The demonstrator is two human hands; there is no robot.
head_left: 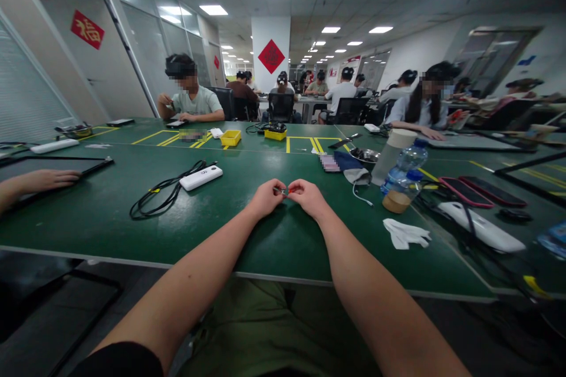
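Observation:
Over the middle of the green table (221, 224), my left hand (266, 198) and my right hand (306, 196) meet with fingertips pinched close together. Between the left fingertips is a small shiny metallic piece (282, 191), mostly hidden by the fingers. A small red piece (290, 191) shows at the right fingertips. Both are too small to name, and I cannot tell whether they are joined. To the left of my hands lies a white power bank (201, 177) with a coiled black cable (152, 203).
On the right stand plastic bottles (404, 182), a white cylinder (391, 156) and a crumpled white cloth (404, 233). Phones (465, 191) and another white device (480, 225) lie beyond. Yellow trays (230, 138) sit farther back. A co-worker's hand (57, 179) rests at left; other people sit opposite.

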